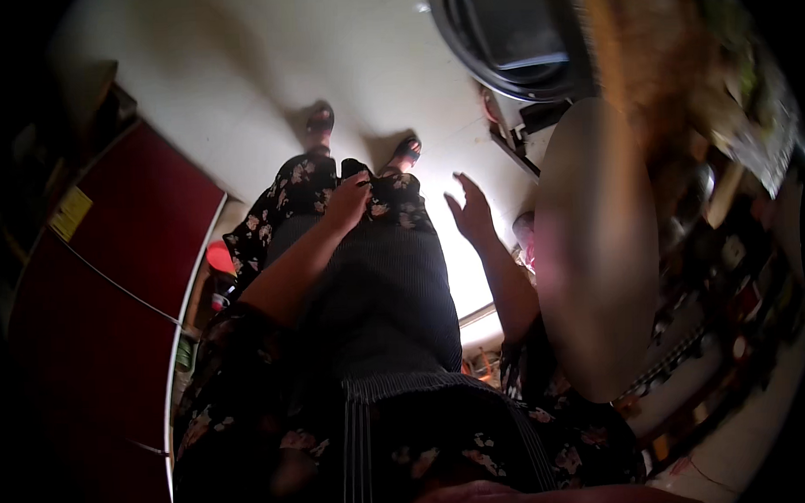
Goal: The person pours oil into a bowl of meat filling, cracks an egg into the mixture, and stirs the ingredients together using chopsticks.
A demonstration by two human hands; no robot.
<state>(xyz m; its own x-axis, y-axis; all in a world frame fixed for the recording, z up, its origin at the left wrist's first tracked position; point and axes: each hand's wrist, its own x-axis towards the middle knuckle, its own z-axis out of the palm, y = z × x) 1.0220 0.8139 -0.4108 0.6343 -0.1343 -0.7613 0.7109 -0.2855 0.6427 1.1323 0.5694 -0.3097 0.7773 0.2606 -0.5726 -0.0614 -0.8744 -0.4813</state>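
My left hand [349, 203] is held low in front of the striped dark apron [390, 278], over the floral skirt [280, 189]. Its fingers are seen from the back and partly blend with the fabric, so whether they close on anything is unclear. To the right of the apron, my right hand [471, 209] hangs in the air above the bright floor. Nothing is in it, and its thumb and fingers are spread apart. Beyond the skirt hem, both feet stand in dark sandals [409, 148].
A dark red panel like a refrigerator's [123, 248], with a yellow sticker [72, 213], borders my left. A round black tub [455, 57] holds a dark rectangular container [517, 24] at upper right. Blurred clutter fills the right side, partly hidden by a smeared oval. Pale floor [223, 71] lies ahead.
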